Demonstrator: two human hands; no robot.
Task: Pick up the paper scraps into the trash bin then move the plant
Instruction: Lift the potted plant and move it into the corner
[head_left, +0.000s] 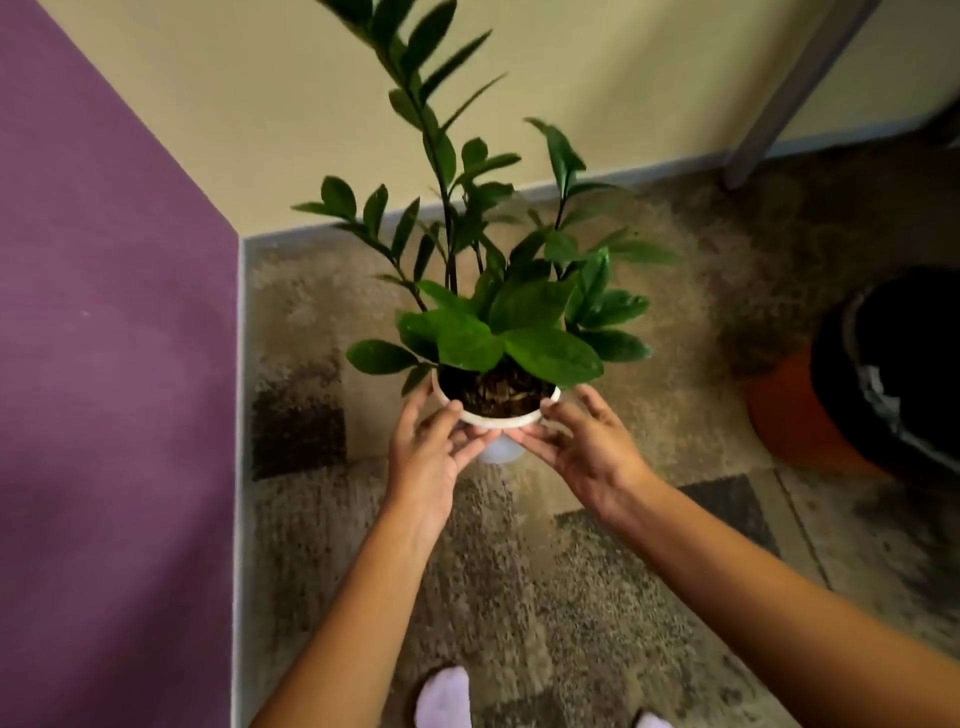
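Forearms: both reach forward from the bottom edge, above a pale sock on the carpet.
Left grip: thumb on the rim, fingers curled under the white pot; it is gripping the pot.
Right grip: mirrors the left on the far side and also grips the pot.
Why two grips: I judge the tall stems top-heavy, so holding both sides keeps it upright.
Plant: in the pot, near the corner where the purple wall meets the cream wall. I cannot tell whether it is off the carpet.
Bin: well apart to the right, with pale crumpled stuff inside, possibly scraps.
Writing: I see none.
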